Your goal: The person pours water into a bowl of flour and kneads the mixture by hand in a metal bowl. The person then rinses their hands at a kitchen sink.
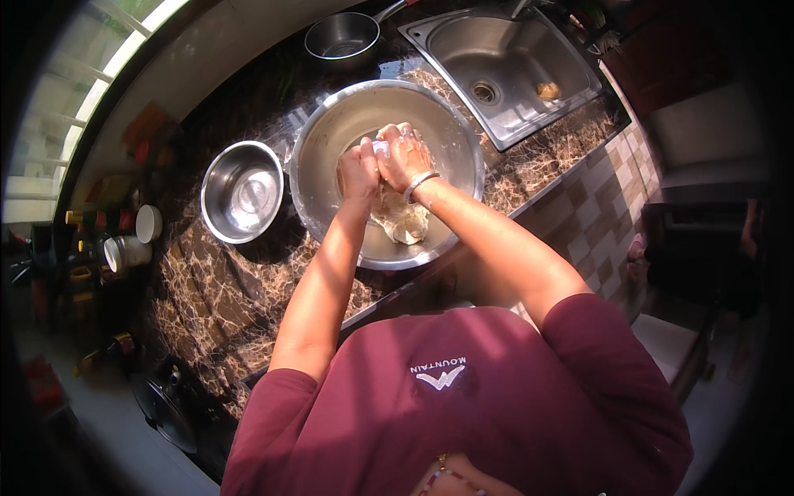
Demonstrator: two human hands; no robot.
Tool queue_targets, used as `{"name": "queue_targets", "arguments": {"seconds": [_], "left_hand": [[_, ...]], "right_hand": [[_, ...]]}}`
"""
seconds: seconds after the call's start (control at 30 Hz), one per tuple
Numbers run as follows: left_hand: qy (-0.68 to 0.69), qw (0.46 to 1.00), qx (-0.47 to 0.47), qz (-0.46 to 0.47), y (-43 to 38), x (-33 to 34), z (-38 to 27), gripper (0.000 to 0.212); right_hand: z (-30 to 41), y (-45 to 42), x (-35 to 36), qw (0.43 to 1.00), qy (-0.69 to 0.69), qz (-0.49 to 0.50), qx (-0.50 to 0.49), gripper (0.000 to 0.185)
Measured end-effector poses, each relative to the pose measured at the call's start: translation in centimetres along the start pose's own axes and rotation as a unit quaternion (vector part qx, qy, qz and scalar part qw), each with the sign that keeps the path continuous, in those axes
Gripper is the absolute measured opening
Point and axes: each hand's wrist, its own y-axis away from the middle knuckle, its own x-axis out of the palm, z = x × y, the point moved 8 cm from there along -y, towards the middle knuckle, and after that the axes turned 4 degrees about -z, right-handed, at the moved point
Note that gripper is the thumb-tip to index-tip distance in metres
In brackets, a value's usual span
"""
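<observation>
A lump of pale, sticky dough point(406, 223) lies in a wide stainless steel basin point(313, 167) on the counter. My left hand point(358, 172) is on the dough with its fingers curled in. Beside it and touching it, my right hand point(404, 155) grips the far part of the dough, knuckles up. Bits of dough stick to the fingers of my right hand, and its wrist carries a silver-coloured bangle point(420, 185). Both hands hide part of the dough, so their fingertips are not visible.
Left of the basin stands a smaller steel bowl point(243, 192). A saucepan point(342, 37) is behind, and a steel sink point(490, 59) holding a yellowish sponge-like item point(548, 91) is at the right. Jars point(127, 253) stand far left on the marbled counter point(205, 297). Another person's foot point(636, 248) shows at right.
</observation>
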Motion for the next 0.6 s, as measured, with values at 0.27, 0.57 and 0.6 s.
{"name": "queue_targets", "arguments": {"seconds": [0.27, 0.57, 0.6], "left_hand": [[-0.196, 0.956, 0.196, -0.096, 5.2, 1.0, -1.0, 0.023], [-0.212, 0.964, 0.101, -0.123, 0.2, 1.0, 3.1, 0.022], [-0.208, 0.969, 0.075, -0.11, -0.4, 1.1, 3.3, 0.021]], "right_hand": [[-2.3, 4.6, 3.4, 0.979, 0.014, -0.044, -0.199, 0.03], [-3.1, -0.6, 7.3, 0.985, 0.005, 0.077, -0.154, 0.018], [-3.2, -1.3, 7.5, 0.984, -0.002, 0.101, -0.146, 0.017]]}}
